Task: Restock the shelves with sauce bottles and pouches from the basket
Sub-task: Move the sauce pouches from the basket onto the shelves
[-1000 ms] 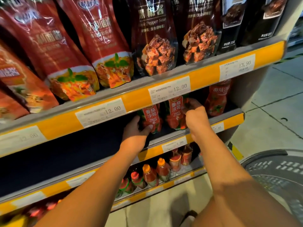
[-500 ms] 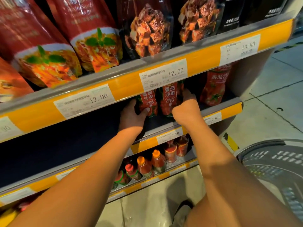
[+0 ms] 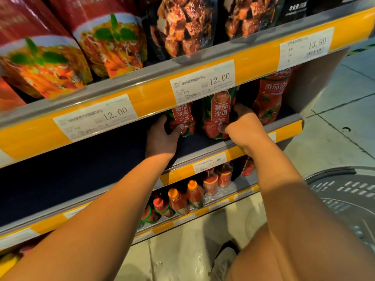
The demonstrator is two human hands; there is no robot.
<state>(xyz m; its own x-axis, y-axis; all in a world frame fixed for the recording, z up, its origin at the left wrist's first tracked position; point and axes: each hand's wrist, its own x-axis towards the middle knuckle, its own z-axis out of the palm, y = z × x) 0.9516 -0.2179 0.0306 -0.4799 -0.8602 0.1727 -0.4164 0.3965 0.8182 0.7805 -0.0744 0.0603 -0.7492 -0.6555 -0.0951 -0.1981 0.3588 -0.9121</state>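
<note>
Head cam, shop aisle: a person reaches w/ both arms into the middle shelf [image 3: 239, 142], one hand on each of two ketchup pouches standing upright side by side. The left hand [image 3: 160, 136] wraps the left ketchup pouch [image 3: 182, 118] from its left side, thumb across the lower front, fingers behind & out of sight. The right hand [image 3: 245, 124] grips the right ketchup pouch [image 3: 218, 116] from its right side, thumb on the lower front, fingers curled round the edge. The two pouches stand near each other w/ a narrow dark gap between; both bases sit on the shelf just behind the yellow price rail [image 3: 284, 132]. A third ketchup pouch [image 3: 269, 98] stands further right on the same shelf, apart from the right hand. Left part of this shelf is dark. Top shelf above holds red pasta-sauce pouches [image 3: 105, 37] & black pouches [image 3: 182, 27], w/ price tags [image 3: 203, 84] reading 12.00 & 13.90. Bottom shelf carries small sauce bottles [image 3: 178, 199] w/ orange & red caps. A grey basket [image 3: 345, 195] sits at lower right on the tiled floor [image 3: 334, 138]; contents can't be made out
</note>
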